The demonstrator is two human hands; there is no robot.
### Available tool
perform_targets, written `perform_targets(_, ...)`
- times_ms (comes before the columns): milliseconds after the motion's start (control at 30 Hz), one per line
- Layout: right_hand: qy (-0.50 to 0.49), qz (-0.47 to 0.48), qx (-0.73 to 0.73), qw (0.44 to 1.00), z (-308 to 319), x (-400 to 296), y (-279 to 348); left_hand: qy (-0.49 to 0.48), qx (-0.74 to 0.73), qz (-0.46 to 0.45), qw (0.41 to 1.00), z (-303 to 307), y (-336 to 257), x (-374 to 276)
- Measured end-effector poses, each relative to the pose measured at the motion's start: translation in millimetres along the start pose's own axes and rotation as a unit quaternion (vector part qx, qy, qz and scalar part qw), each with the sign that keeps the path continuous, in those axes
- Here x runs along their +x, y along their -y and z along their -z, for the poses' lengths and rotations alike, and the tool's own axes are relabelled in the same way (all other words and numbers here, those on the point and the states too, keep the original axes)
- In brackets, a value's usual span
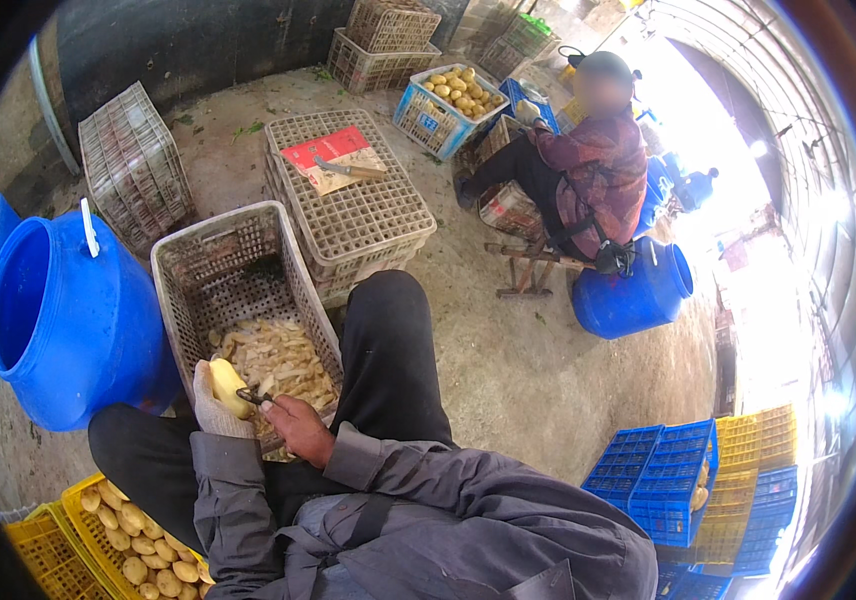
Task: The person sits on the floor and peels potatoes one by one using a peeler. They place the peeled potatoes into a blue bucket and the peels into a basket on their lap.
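Observation:
My left hand (216, 409), in a pale knitted glove, holds a peeled yellow potato (227, 386) over the near end of a grey plastic crate (165, 300). My bare right hand (300, 429) grips a dark-handled peeler (252, 395), its head against the right side of the potato. Below both hands, potato peelings (278, 356) cover the near part of the crate's floor. Unpeeled-looking potatoes (147, 551) fill a yellow crate (87, 517) beside my left leg.
Blue plastic barrels (98, 322) stand at left. Beyond the peelings crate, stacked crates (353, 217) bear a curved knife (349, 169) on red and tan card. A seated person (593, 165) works near a crate of potatoes (435, 124). Blue crates (649, 480) stand lower right.

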State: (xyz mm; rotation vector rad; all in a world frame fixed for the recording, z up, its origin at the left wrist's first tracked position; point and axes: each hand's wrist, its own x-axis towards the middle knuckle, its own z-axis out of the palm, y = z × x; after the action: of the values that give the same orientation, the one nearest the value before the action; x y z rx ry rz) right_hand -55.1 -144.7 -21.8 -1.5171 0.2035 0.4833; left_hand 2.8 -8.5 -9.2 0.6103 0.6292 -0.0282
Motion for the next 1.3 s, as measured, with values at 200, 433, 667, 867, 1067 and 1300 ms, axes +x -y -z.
perform_targets(200, 0.004, -0.012, 0.014, 1.0, 0.2, -2.4, 5.7, 0.01, 0.005, -0.002, 1.0, 12.5, 4.4, 10.6)
perform_targets(433, 0.006, -0.02, 0.019, 1.0, 0.4, 0.1, -1.1, 0.003, 0.011, -0.003, 1.0, 3.5, 2.6, 2.8)
perform_targets(667, 0.001, -0.045, 0.05, 0.998, -0.7, -11.1, 26.5, -0.008, 0.017, -0.016, 1.0, 6.5, 4.7, 8.2)
perform_targets(867, -0.003, -0.048, 0.032, 0.998, 0.2, -10.0, 23.4, -0.02, 0.009, -0.003, 1.0, 2.5, 5.1, 4.6)
perform_targets(1067, 0.005, -0.057, 0.046, 0.997, 0.6, -7.9, 21.0, -0.007, 0.018, -0.007, 1.0, 9.2, 5.8, 9.3)
perform_targets(1300, 0.008, -0.054, 0.065, 0.996, -1.5, -5.7, 14.4, 0.012, -0.001, -0.001, 1.0, 13.7, 7.4, 14.5)
